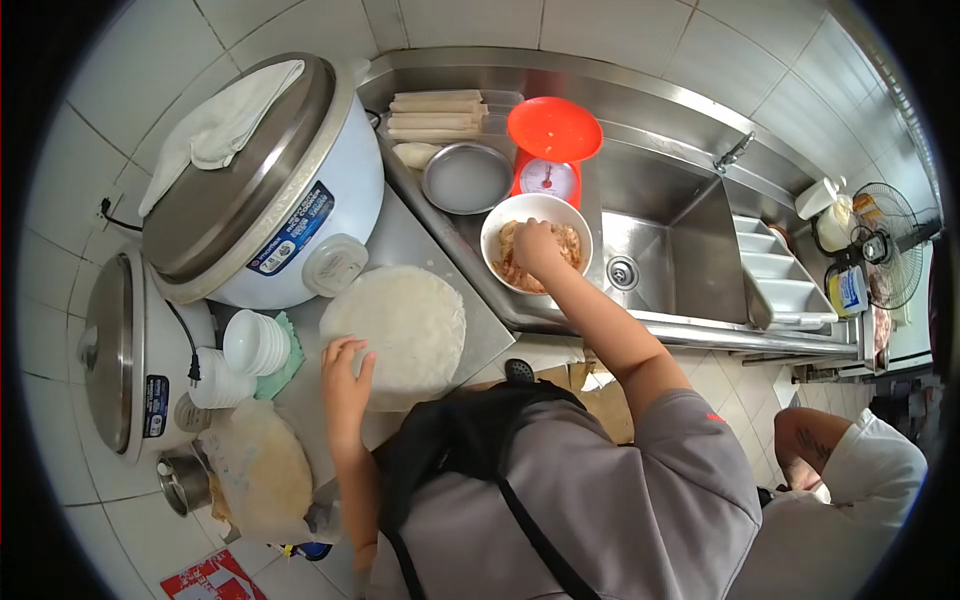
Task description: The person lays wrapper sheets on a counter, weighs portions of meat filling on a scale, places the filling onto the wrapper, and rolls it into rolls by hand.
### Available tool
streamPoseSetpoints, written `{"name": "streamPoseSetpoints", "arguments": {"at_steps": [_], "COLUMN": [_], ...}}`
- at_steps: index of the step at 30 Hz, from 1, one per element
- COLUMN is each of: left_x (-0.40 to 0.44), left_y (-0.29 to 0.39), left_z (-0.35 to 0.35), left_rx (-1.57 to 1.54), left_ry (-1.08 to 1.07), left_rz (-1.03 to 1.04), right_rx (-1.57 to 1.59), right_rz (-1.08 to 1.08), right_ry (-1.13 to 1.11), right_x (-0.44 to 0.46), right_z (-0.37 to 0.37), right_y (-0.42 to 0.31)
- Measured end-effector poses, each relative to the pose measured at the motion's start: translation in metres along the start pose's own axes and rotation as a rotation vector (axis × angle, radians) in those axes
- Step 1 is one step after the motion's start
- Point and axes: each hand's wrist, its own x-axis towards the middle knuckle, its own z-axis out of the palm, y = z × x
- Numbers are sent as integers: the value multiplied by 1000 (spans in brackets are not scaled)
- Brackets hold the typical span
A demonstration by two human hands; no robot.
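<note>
My right hand (537,247) reaches into a white bowl (491,228) of reddish meat filling (520,276), its fingers bunched in the filling; whatever they grip is hidden. My left hand (347,378) lies at the left edge of a stack of round pale wrappers (405,330), fingers apart and holding nothing. Behind the bowl stands a red kitchen scale (555,130) with a round dial. A round metal pan (467,178) is left of the scale, and several pale rolls (435,115) lie in a tray behind it.
Two large rice cookers (330,190) stand at the left, with stacked white bowls (255,343) nearby. A steel sink (640,235) and white divided tray (770,265) are on the right, before a fan (888,245). Another person (850,500) is at the lower right.
</note>
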Motion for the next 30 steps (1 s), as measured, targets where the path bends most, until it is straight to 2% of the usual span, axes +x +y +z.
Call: {"name": "streamPoseSetpoints", "arguments": {"at_steps": [4,7,10,13,14,17,19,20,22,24,27,28,30], "left_x": [-3,-6,-9,-11,-11,-12,-14,-15,-16,-15,-16,-17,-20], "left_y": [0,-1,-6,-9,-9,-6,-8,-7,-4,0,8,12,13], "left_z": [0,0,0,-2,-4,-6,-7,-7,-10,-12,-16,-18,-21], "left_rx": [-70,-101,-141,-132,-118,-151,-163,-167,-160,-153,-146,-142,-143], "left_ry": [74,110,140,163,169,200,207,210,201,200,213,217,225], "left_rz": [-42,-54,-83,-93,-91,-110,-120,-125,-110,-98,-99,-107,-120], "right_rx": [105,357,613,1040,1339,1472,1503,1470,1406,1160,818,663,396], "right_rz": [122,77,119,156,124,-54,-275,-166,-42,-51,41,101,128], "right_ry": [155,125,-164,-312,-398,-412,-298,-173,-112,82,104,218,274], "right_x": [3,21,24,26,24,25,16,19,37,66,113,106,138], "right_z": [11,24,1,-10,-15,-44,-91,-108,-145,-153,-133,-135,-120], "right_y": [-6,16,38,61,68,94,102,108,119,124,132,121,132]}}
